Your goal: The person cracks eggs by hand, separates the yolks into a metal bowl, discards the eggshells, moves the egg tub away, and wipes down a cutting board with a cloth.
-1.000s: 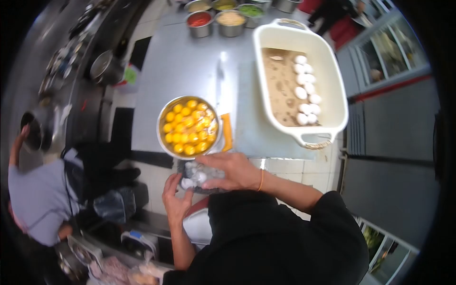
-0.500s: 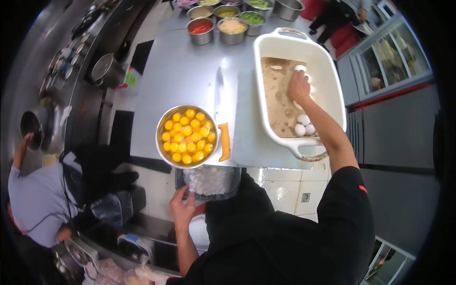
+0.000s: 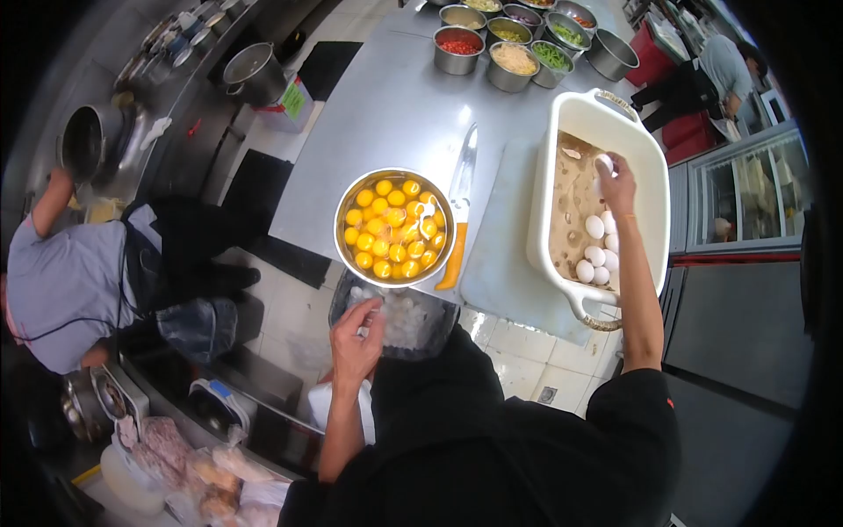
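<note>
My right hand (image 3: 620, 186) is closed on a white egg (image 3: 605, 164) over the far half of a white plastic tub (image 3: 542, 211). Several more white eggs (image 3: 594, 227) lie in the tub on wet brown cardboard (image 3: 566, 189). My left hand (image 3: 356, 344) is half curled with nothing visible in it, thumb and fingers apart, at the near edge of a dark bin (image 3: 435, 339) holding pale shells. Just beyond the bin, at the table edge, a steel bowl (image 3: 337, 235) contains many raw yolks. Beside it lies a knife (image 3: 457, 243) with a yellow handle.
A pale cutting board (image 3: 502, 255) lies between knife and tub. Several steel pots of chopped vegetables (image 3: 457, 57) stand at the table's far end. A co-worker (image 3: 75, 281) bends at the left counter; another person (image 3: 716, 79) stands far right.
My right hand has risen from the eggs in the tub with one egg in its fingers. The view has shifted, so table and tub appear turned. My left hand stays by the bin.
</note>
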`<action>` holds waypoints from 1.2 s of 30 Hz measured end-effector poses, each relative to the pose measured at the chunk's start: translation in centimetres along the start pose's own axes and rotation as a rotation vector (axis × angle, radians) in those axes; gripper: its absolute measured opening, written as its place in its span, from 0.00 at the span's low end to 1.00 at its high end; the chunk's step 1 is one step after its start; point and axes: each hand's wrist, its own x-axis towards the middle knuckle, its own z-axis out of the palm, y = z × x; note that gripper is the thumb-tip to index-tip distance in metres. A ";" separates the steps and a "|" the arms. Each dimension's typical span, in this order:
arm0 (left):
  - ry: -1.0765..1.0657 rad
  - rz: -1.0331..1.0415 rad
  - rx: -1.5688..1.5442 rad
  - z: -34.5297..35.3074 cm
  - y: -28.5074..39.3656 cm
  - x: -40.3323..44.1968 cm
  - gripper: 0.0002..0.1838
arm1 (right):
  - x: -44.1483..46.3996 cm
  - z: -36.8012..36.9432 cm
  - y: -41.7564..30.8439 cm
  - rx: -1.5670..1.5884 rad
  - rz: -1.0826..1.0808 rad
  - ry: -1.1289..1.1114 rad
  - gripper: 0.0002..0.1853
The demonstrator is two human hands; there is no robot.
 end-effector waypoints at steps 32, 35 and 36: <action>0.595 -0.064 -0.154 -0.8 -10.4 8.1 0.20 | -35.4 15.1 -13.1 0.100 -0.055 -1.100 0.13; 0.690 0.140 0.114 -0.4 -10.5 9.1 0.21 | -35.5 15.0 -12.0 0.126 -0.014 -1.160 0.13; 0.710 0.201 0.188 -0.4 -10.9 9.3 0.21 | -35.4 14.9 -11.8 0.165 -0.022 -1.157 0.13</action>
